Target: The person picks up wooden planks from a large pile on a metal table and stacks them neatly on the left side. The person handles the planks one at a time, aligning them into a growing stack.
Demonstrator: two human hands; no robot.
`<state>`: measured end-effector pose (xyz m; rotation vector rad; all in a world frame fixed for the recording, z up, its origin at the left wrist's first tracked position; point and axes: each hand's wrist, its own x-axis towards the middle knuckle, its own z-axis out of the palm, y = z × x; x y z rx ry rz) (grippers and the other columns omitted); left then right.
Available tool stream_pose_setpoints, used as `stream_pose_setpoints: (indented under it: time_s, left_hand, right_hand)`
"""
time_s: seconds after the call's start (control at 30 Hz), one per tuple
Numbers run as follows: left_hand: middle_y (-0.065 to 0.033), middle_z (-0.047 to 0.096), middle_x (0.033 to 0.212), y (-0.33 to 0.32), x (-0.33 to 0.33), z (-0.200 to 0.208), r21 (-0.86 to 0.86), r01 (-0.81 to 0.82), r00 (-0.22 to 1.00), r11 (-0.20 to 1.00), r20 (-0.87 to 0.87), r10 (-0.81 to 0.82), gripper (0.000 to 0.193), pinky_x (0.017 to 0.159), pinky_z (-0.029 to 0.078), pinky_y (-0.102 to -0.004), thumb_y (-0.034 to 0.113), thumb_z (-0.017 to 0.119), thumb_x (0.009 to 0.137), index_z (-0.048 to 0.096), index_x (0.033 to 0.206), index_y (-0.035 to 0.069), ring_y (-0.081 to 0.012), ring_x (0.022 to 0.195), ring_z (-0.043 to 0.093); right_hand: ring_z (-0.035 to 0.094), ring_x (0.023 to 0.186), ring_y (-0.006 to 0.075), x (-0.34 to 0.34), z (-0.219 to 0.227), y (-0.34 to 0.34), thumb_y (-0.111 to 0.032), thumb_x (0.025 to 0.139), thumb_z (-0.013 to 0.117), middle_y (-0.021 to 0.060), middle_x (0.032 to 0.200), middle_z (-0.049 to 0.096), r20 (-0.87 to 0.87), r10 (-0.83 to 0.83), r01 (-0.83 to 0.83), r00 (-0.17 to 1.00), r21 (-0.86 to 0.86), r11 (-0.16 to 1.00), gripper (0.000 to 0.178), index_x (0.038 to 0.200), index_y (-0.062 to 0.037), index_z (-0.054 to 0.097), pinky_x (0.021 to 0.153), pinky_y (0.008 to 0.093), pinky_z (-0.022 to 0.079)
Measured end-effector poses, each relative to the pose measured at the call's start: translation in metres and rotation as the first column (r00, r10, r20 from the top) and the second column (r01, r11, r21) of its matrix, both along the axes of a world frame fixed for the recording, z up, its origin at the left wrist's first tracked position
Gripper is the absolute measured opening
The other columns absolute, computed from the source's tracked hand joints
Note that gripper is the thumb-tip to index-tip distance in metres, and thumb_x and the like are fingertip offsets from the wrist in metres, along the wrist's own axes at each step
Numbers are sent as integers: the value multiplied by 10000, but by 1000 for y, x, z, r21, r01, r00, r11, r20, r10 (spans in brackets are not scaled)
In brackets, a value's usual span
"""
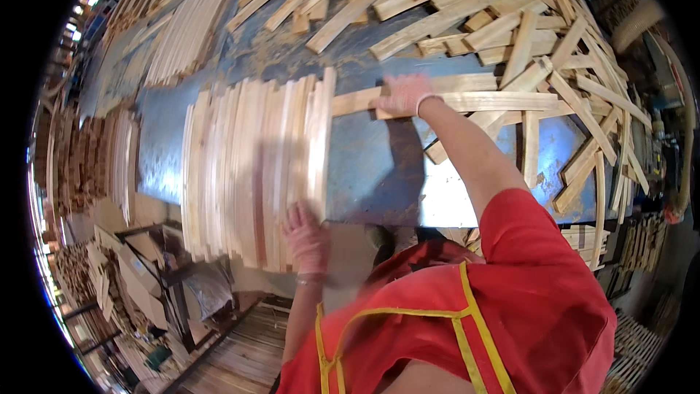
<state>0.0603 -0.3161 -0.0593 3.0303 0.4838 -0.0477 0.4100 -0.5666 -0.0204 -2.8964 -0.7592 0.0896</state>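
Note:
My right hand (408, 95), in a pale pink glove, is closed around the left end of a wooden strip (496, 101) on the metal table (372, 175). Another strip (356, 101) lies under or beside that hand; its overlap is partly hidden. To the left, a row of wooden strips (233, 168) lies side by side, their near ends jutting past the table's front edge. My left hand (306, 241), gloved too and slightly blurred, rests by the near right corner of this row, fingers extended against the strips.
A loose heap of wooden strips (467, 18) covers the table's far side and right. Another aligned batch of strips (191, 33) lies at the far left. Stacked wood (91, 153) stands beyond the left edge, with a dark metal frame (175, 292) below it. Sawdust dots the tabletop.

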Motion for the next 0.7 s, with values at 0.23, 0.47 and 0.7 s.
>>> stream_pose_setpoints:
  time_s: [0.23,0.47,0.7]
  left_hand:
    - [-212,486,1602,-14,16,7,162,-11,998,987,-58,21,725,1237,341,-611,293,649,964,412,1611,67,-463,1476,446]
    - [-229,558,1517,-111,61,26,-144,321,947,936,64,-315,890,1182,415,-545,363,901,779,531,1518,33,-418,1420,523]
    - [-169,682,1155,-226,100,42,-425,475,784,770,-194,-590,856,898,538,-517,314,873,776,527,1524,84,-406,1074,677]
  right_hand:
    - [660,1110,335,-127,-6,-133,-658,863,700,127,1109,700,-102,304,-300,947,54,952,680,1237,-91,685,1009,494,489]
    - [639,1014,421,-128,32,-280,-258,880,741,213,1001,670,100,-608,494,788,487,720,348,1119,-8,698,900,494,517]
    - [663,1229,294,-110,-11,-317,-162,935,814,165,1383,680,-826,-381,654,415,562,-506,850,1634,7,360,1050,400,541]
